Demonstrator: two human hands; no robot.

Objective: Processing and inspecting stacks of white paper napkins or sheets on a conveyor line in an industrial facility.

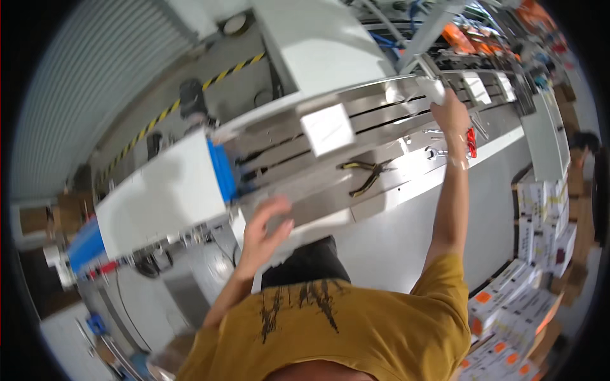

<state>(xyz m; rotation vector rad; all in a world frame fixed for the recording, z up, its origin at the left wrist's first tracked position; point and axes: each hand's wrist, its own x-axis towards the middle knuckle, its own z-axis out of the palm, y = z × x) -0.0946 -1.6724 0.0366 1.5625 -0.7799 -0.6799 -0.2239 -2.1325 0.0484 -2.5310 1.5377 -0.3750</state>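
My right hand (452, 117) is stretched far out over the conveyor (375, 120), its fingers closed at the edge of a small white packet (432, 90). A larger white square packet (327, 129) lies on the conveyor to the left, and more white packets (476, 87) lie farther right. My left hand (264, 232) hovers near the conveyor's front edge, thumb and fingers apart, holding nothing. Between my hands, black-and-yellow pliers (367, 176) lie with jaws pointing right. A wrench (434, 153) and a red-handled tool (471, 143) rest beside my right wrist.
A white machine cover (162, 197) with a blue end (221, 170) stands at the left. Metal framing (432, 35) rises over the far side of the conveyor. Stacked white cartons (508, 311) with orange labels are at the lower right.
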